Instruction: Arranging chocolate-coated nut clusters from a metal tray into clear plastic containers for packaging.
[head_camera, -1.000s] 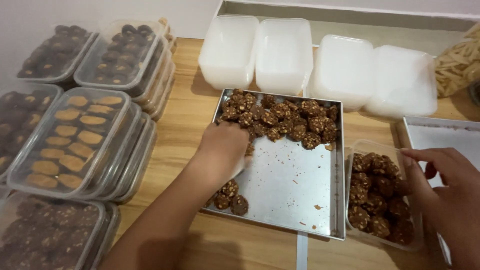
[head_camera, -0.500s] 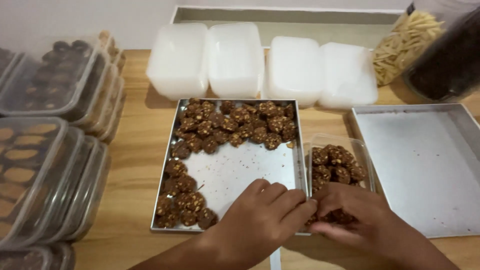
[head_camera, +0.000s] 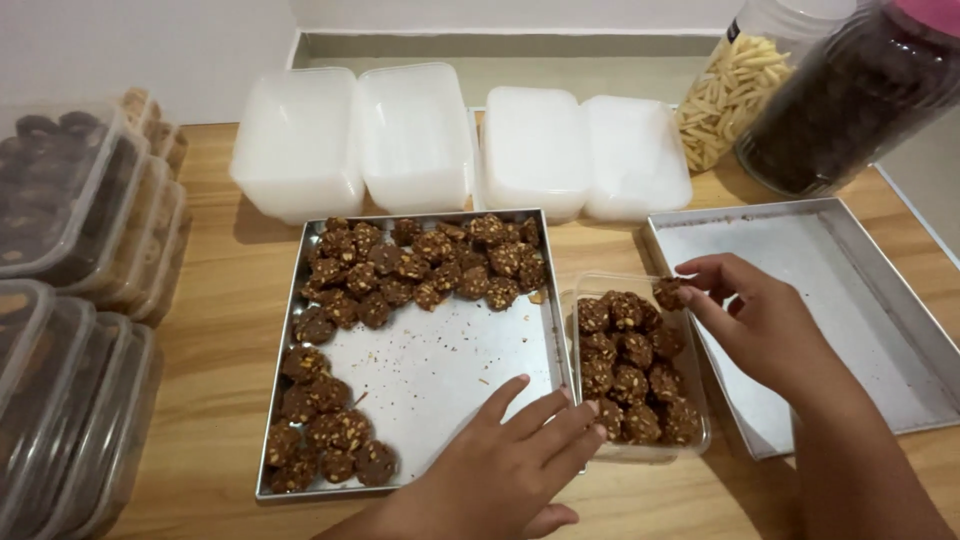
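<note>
The wooden table (head_camera: 225, 330) fills the frame; at its centre lies a square metal tray (head_camera: 440, 360) with brown nut-studded cookies (head_camera: 420, 265) banked along its upper edge and down its left side, the middle bare but for crumbs; an empty metal tray (head_camera: 880, 300) sits at the right, tilted slightly clockwise; four white plastic boxes (head_camera: 410, 135) stand upside down in a row across the top; stacked lidded boxes (head_camera: 70, 300) of cookies occupy the left edge; two jars (head_camera: 800, 90) lean in at the upper right. Between the two trays sits a clear container (head_camera: 640, 455), its long axis running from the top of the frame toward the bottom, already nearly full. The left hand (head_camera: 500, 470) lies open and flat at lower centre, fingers spread, fingertips touching the container's near left corner and the tray rim, gripping nothing; the right hand (head_camera: 760, 320) pinches a single cookie (head_camera: 668, 293) between thumb and fingertips just over the container's upper right corner; that cookie is roughly round, so no long axis or pointing direction can be told. Risk, as a judgement: a hard pinch could crumble the cookie; release over the rim could drop it onto the empty tray; the light container could slide if the left hand lifts.
</note>
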